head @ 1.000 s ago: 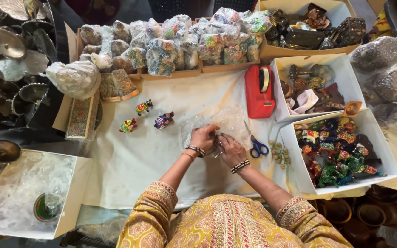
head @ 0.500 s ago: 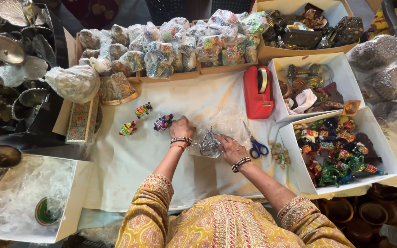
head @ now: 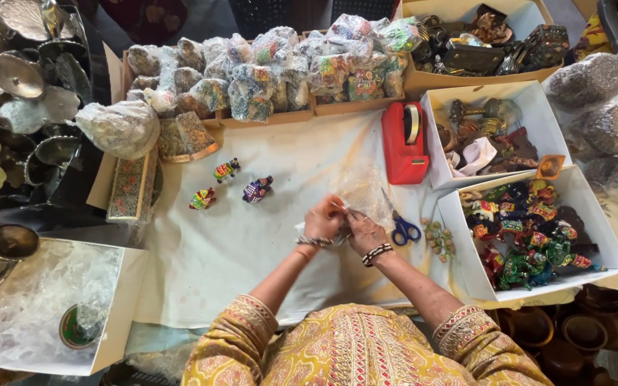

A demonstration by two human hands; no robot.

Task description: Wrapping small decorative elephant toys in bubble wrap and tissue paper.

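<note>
Frame center: left hand (head: 323, 223) and right hand (head: 363, 232) both pinch clear plastic bag (head: 363, 191); scissors (head: 402, 229) just right.

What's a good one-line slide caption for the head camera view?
Both hands, left hand and right hand, hold a clear plastic bag beside blue-handled scissors and a red tape dispenser.
</note>
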